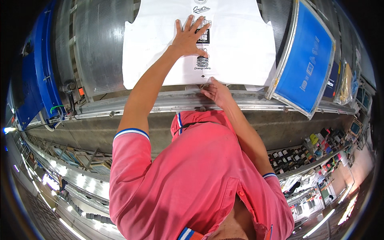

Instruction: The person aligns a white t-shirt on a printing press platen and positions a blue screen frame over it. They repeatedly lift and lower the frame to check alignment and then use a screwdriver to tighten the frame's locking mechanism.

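Note:
A white cut garment panel [160, 64] with curved armholes lies spread over the grey work surface in front of me. Black printed designs [203, 60] run down its middle. My left hand [189, 41] rests flat on the panel, fingers spread, beside and partly over the printed strip. At the panel's near edge, my right hand [218, 93] has its thumb and index finger closed on the hem. The remaining fingers curl below that edge. Both of my forearms reach forward from pink sleeves.
A blue screen-printing frame [308, 60] leans at the right, overlapping the metal rail [160, 105] along the near edge. Beyond it lies a clear plastic packet [345, 86]. Blue equipment [38, 60] stands at left. Several bottles [290, 158] line a shelf behind me.

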{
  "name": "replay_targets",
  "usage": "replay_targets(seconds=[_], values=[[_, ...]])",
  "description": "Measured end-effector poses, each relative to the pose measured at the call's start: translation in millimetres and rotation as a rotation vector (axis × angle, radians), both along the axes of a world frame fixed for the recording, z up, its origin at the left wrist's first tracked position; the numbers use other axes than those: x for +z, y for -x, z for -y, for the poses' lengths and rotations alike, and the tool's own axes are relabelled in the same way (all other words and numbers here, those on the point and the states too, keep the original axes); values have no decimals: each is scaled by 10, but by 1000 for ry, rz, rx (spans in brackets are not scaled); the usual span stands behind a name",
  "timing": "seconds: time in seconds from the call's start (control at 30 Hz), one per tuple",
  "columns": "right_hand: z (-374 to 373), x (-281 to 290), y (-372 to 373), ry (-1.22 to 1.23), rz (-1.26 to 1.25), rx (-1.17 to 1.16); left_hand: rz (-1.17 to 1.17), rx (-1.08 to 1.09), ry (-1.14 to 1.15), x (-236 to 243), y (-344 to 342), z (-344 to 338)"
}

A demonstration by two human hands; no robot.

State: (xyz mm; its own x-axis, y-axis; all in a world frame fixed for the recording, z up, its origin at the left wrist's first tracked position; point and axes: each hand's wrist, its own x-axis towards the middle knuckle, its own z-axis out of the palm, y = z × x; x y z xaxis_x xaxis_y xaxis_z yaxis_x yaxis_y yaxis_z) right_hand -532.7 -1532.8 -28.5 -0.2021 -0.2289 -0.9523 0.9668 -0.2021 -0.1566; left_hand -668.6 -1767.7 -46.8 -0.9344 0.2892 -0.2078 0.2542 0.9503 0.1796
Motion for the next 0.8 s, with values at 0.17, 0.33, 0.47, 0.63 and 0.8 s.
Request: replay_targets(seconds=[0.17, 0.33, 0.47, 0.63, 0.8], values=[[107, 417, 135, -294, -422, 859, 44, -26, 19, 53, -116, 17], [132, 190, 347, -851, -1575, 1090, 125, -97, 65, 122, -322, -76], [29, 34, 357, -881, -1693, 1411, 176, -126, 83, 206, -441, -122], [-28, 110, 154, -817, -1675, 1447, 168, -157, -12, 161, -623, -95], [0, 220, 188, -765, -1647, 1397, 186, -173, -57, 222, -784, -126]])
